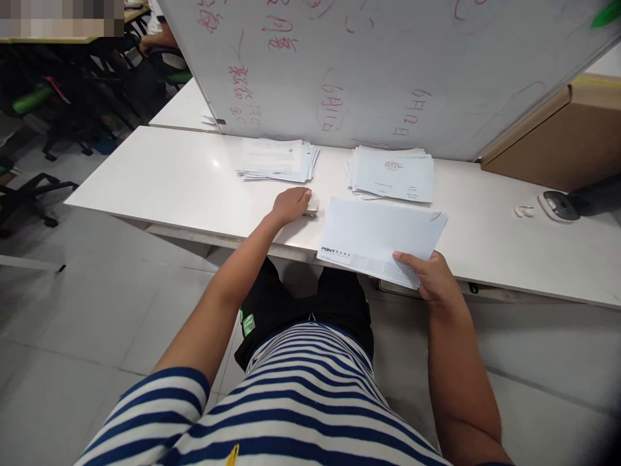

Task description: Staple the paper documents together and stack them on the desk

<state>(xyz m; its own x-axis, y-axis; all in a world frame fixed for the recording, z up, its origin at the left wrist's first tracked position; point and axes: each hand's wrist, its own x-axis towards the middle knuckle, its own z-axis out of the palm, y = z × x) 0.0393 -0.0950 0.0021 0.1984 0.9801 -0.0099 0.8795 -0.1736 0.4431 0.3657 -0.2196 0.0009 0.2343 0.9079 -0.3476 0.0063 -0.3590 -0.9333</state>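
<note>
My right hand (439, 278) grips the lower right corner of a printed sheet of paper (376, 226), thumb on top. The sheet is tilted over the desk's front edge and bears a dark logo at its lower left. Over on the left, my left hand (291, 205) is closed over a small whitish stapler (311, 208) on the desk. Only the stapler's right end shows; the hand covers the rest. Behind that hand lies a stack of printed papers (274, 158). A second paper stack (395, 173) lies just beyond the sheet.
The white desk (160, 175) runs across in front of me. A whiteboard (363, 71) with red writing stands along its back. To the right are a cardboard box (553, 136), a dark-topped computer mouse (559, 206) and a small white item (524, 211). Office chairs (39, 188) stand at left.
</note>
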